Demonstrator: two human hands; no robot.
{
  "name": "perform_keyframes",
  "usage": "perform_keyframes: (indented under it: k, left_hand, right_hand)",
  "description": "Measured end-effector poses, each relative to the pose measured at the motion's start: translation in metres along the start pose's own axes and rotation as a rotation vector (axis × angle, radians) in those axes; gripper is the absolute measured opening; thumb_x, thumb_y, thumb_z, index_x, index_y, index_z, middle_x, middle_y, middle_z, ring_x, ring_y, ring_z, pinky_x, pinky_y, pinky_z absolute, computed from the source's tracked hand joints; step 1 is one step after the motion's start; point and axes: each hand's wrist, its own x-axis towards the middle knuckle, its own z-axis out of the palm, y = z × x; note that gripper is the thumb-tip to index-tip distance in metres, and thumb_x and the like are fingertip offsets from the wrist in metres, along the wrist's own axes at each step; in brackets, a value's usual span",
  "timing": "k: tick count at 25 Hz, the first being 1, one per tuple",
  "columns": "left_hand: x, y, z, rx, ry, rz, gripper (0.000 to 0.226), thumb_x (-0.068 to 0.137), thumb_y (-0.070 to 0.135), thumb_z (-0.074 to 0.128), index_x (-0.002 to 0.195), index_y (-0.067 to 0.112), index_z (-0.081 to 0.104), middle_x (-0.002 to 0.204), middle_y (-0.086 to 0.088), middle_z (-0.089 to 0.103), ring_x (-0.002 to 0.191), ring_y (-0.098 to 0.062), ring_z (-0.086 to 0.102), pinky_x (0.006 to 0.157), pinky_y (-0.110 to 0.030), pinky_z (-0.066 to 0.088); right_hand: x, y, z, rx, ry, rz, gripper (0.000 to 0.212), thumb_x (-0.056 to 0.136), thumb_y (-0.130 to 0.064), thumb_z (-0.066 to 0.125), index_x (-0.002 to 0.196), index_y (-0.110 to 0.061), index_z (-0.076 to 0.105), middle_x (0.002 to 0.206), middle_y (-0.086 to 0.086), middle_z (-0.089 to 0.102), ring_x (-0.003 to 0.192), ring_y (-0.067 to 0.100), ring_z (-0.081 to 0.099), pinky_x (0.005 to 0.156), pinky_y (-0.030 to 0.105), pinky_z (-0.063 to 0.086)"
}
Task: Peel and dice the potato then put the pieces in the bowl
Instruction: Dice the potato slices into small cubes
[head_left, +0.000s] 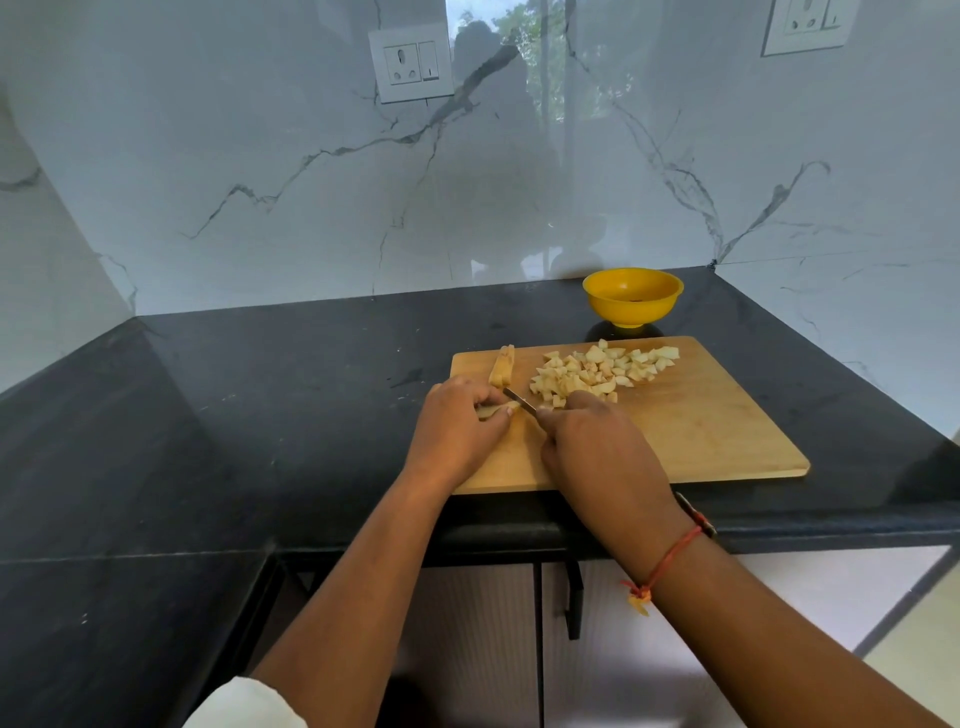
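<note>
L hand (460, 423) holds potato strip (492, 411), knife (520, 401) beside.

Left grip (457, 423) pinches potato strip (489, 411) while right grip (597, 447) holds knife (519, 401), forearms extended.

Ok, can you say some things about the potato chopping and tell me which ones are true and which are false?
1. The pale diced potato pieces lie in a heap on the rectangular wooden cutting board. True.
2. The round yellow bowl stands on the board. False: it stands on the black stone countertop, behind the board.
3. The right hand holds the small metal knife. True.
4. The left hand lies flat on the countertop. False: it holds an uncut potato piece down on the board.
</note>
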Motion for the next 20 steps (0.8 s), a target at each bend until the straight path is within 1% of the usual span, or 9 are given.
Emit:
perform_keyframes:
  k: [3,5,6,8,11,13,15,17,20]
  left_hand:
    - [-0.001,0.0,0.001,-0.002,0.016,-0.012,0.02,0.092,0.035,0.068,0.11,0.027,0.075,0.115,0.01,0.065,0.112,-0.012,0.054,0.1,-0.032,0.044]
    - [-0.001,0.001,0.001,-0.001,0.023,-0.018,0.022,0.092,0.035,0.068,0.111,0.027,0.074,0.116,0.009,0.065,0.113,-0.012,0.053,0.101,-0.033,0.044]
    - [-0.001,0.001,0.001,0.0,0.024,-0.021,0.022,0.092,0.035,0.068,0.112,0.026,0.074,0.117,0.009,0.065,0.114,-0.012,0.053,0.1,-0.03,0.043]
    - [-0.001,0.001,0.001,0.007,0.028,-0.028,0.023,0.092,0.034,0.068,0.113,0.026,0.074,0.117,0.009,0.064,0.113,-0.011,0.051,0.095,-0.025,0.04]
    - [-0.003,-0.001,0.001,-0.017,0.021,-0.04,0.021,0.09,0.033,0.069,0.11,0.027,0.073,0.111,0.011,0.062,0.11,-0.009,0.051,0.09,-0.024,0.039]
    - [-0.003,-0.001,0.001,-0.043,0.018,-0.052,0.017,0.089,0.032,0.069,0.106,0.027,0.072,0.106,0.013,0.06,0.108,-0.009,0.051,0.086,-0.023,0.039]
    - [-0.003,-0.001,0.001,-0.053,0.018,-0.061,0.016,0.088,0.031,0.069,0.104,0.027,0.071,0.104,0.013,0.06,0.106,-0.008,0.052,0.085,-0.023,0.041]
    - [-0.004,0.0,0.001,-0.056,0.021,-0.061,0.017,0.089,0.031,0.07,0.105,0.027,0.071,0.105,0.013,0.06,0.106,-0.008,0.052,0.087,-0.024,0.042]
    - [-0.005,0.002,-0.001,-0.064,0.03,-0.042,0.019,0.09,0.028,0.069,0.108,0.023,0.072,0.102,0.013,0.06,0.104,-0.007,0.053,0.085,-0.021,0.04]
  right_hand:
    - [-0.003,0.002,-0.004,-0.019,-0.036,-0.022,0.032,0.102,-0.025,0.048,0.133,-0.028,0.059,0.104,-0.004,0.049,0.085,0.007,0.042,0.072,0.021,0.044]
    - [-0.011,0.006,-0.009,-0.041,-0.055,-0.041,0.033,0.102,-0.027,0.048,0.134,-0.031,0.056,0.1,-0.006,0.044,0.084,0.006,0.04,0.072,0.021,0.042]
    - [-0.015,0.008,-0.012,-0.047,-0.052,-0.041,0.033,0.102,-0.028,0.049,0.134,-0.033,0.056,0.098,-0.007,0.042,0.084,0.006,0.04,0.072,0.021,0.044]
    - [-0.022,0.013,-0.017,-0.056,-0.033,-0.029,0.032,0.101,-0.029,0.049,0.131,-0.036,0.059,0.097,-0.008,0.045,0.086,0.007,0.041,0.073,0.022,0.045]
    - [-0.026,0.013,-0.024,-0.028,0.045,0.013,0.031,0.097,-0.028,0.053,0.125,-0.033,0.065,0.097,-0.008,0.051,0.086,0.007,0.046,0.07,0.022,0.045]
    - [-0.024,0.009,-0.025,0.003,0.075,0.032,0.031,0.095,-0.029,0.054,0.123,-0.032,0.066,0.092,-0.009,0.048,0.082,0.006,0.045,0.067,0.021,0.042]
    - [-0.022,0.002,-0.023,0.034,0.063,0.031,0.032,0.096,-0.029,0.054,0.125,-0.033,0.065,0.089,-0.01,0.044,0.079,0.006,0.044,0.065,0.02,0.037]
    - [-0.018,-0.003,-0.02,0.049,0.044,0.029,0.033,0.097,-0.03,0.053,0.128,-0.034,0.063,0.092,-0.01,0.044,0.079,0.006,0.044,0.066,0.019,0.037]
    - [-0.014,-0.006,-0.014,0.056,0.011,0.048,0.03,0.098,-0.028,0.051,0.125,-0.032,0.064,0.095,-0.009,0.044,0.079,0.006,0.045,0.065,0.019,0.037]
